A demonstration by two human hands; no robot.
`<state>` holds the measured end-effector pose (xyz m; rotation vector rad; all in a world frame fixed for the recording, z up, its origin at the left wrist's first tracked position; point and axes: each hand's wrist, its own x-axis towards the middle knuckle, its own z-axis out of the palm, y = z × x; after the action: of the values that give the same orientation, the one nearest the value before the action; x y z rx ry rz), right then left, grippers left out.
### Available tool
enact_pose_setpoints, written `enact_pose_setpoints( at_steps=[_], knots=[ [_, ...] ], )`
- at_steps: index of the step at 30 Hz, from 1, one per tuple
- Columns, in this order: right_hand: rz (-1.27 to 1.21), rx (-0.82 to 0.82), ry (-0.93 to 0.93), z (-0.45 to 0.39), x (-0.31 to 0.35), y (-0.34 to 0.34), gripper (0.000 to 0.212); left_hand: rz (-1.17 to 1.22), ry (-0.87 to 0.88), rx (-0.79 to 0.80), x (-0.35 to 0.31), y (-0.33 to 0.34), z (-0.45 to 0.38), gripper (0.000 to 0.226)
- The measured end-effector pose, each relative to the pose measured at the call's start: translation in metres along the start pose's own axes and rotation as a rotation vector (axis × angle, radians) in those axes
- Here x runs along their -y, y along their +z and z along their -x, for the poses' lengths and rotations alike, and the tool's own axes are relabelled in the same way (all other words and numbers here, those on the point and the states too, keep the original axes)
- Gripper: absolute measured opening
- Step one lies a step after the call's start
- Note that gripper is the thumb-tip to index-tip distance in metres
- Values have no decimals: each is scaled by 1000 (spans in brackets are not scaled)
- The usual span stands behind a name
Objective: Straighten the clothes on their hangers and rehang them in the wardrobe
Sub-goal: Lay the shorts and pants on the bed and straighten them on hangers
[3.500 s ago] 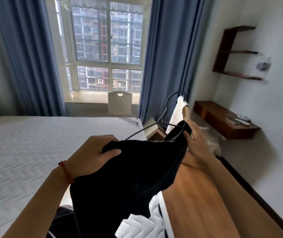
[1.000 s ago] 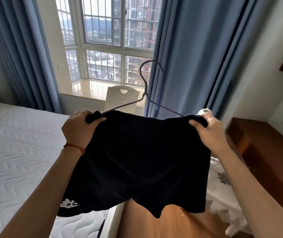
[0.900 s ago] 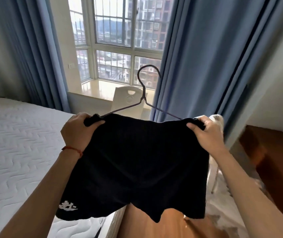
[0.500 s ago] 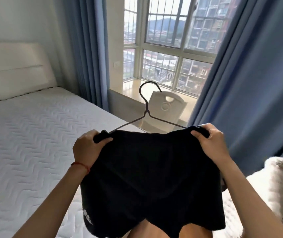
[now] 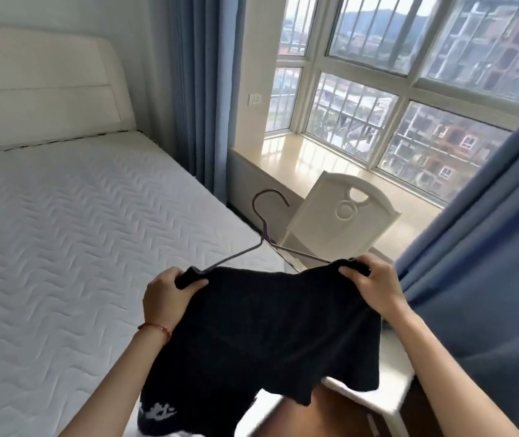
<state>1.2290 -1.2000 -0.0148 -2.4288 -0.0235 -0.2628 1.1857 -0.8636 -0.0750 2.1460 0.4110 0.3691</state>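
- Nearest the camera hangs the hem of the black shorts (image 5: 261, 335), with a white printed logo on the lower left leg; the cloth drapes loosely and looks soft and light, so it should follow whatever holds it rather than keep a shape.
- The person's left hand (image 5: 165, 298) grips the left end of the waistband, fingers curled over the top edge and thumb pressed on the front of the fabric; a red string sits on that wrist.
- The right hand (image 5: 373, 288) pinches the right end of the waistband the same way, fingers curled over it and thumb in front.
- Between the two hands the shorts are stretched flat, held in the air over the gap between the mattress (image 5: 62, 247) on the left and the blue curtain (image 5: 488, 279) on the right.
- Just beyond the waistband rises the thin wire hanger (image 5: 266, 234), its arms running into the waistband ends and its hook leaning away; it looks rigid but slender, and the hook or neck seems the best place to carry it.
- Farther off stand a white chair (image 5: 340, 228) and the window sill (image 5: 308, 159).
- No wardrobe is in view, so rehanging is judged still to come.
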Motion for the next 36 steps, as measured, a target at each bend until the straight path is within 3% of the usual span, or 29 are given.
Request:
enact_pose_setpoints(
  at_steps=[9, 14, 19, 23, 26, 29, 34, 36],
  knots=[
    [-26, 210, -43, -155, -39, 60, 8, -35, -177, -26, 8, 70, -75, 35],
    [-62, 358, -120, -260, -59, 119, 12, -141, -275, -97, 18, 109, -121, 14],
    [-42, 503, -196, -353, -73, 202, 12, -284, -357, -131, 39, 142, -188, 23],
    [55, 554, -205, -400, -91, 284, 28, -377, -413, -175, 80, 174, -240, 34],
    [71, 631, -119, -397, -112, 323, 38, -349, -531, -160, 106, 207, -238, 39],
    [22, 777, -44, -360, -147, 348, 34, -313, -599, -90, 139, 247, -197, 35],
    [0, 1003, 195, -242, -215, 361, 19, -192, -867, -59, 183, 299, -95, 26],
    [-69, 1121, 385, -188, -235, 366, 15, -114, -1023, -97, 196, 314, -62, 24]
  ],
)
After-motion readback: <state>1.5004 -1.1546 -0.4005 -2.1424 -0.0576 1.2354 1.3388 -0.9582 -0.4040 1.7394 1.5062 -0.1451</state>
